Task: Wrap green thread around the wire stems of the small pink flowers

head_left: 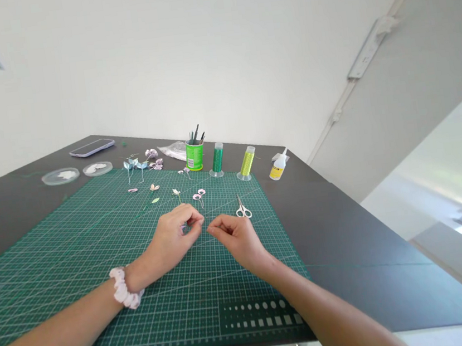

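My left hand and right hand angle inward over the mat, nearly meeting, fingertips pinched; I cannot tell on what. Scissors lie just past my right, 2 purple flowers farther, then a green spool.

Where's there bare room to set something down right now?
Black tabletop right of the cutting mat, nearer than the glue bottle, crossed only by a thin greenish line; also the mat between the forearms. Crowded: the mat's far side, around the small flowers, green can and two thread spools; scissors lie just beyond the right hand.
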Tool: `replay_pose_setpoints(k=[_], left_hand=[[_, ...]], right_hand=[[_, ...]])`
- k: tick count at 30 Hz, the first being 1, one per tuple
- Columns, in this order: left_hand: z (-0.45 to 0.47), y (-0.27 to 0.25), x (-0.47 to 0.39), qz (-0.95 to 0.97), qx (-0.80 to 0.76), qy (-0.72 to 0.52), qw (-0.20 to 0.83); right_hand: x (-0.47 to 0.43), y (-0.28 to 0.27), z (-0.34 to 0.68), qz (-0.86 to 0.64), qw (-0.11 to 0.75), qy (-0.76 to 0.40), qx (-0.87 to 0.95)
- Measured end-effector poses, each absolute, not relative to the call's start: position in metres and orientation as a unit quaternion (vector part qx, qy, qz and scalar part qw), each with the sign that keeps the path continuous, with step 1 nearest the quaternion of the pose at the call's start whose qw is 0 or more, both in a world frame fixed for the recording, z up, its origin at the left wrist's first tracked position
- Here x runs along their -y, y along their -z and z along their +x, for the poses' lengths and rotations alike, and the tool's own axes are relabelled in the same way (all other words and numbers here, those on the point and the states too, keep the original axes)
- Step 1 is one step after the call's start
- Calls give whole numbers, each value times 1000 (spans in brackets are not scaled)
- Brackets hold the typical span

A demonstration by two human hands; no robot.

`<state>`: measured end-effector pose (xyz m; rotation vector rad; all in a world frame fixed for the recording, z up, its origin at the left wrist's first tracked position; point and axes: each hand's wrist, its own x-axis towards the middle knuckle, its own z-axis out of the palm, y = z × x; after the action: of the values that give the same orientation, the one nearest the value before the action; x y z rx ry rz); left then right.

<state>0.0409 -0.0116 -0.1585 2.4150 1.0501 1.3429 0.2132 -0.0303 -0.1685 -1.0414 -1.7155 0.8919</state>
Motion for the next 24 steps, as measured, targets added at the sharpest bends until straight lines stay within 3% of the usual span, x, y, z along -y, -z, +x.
replay_pose_setpoints(k=[6, 10, 17, 24], left_hand=[[40, 159, 12, 831, -329, -440, 86], [40, 156, 14, 840, -313, -429, 110], [40, 155, 16, 846, -289, -413, 173], [40, 151, 18, 833, -291, -412, 228]], right_hand=[[35, 167, 216, -378, 461, -191, 780], [33, 164, 218, -387, 488, -176, 762], [28, 159, 217, -415, 504, -363, 666], [25, 155, 220, -366, 447, -612, 541]])
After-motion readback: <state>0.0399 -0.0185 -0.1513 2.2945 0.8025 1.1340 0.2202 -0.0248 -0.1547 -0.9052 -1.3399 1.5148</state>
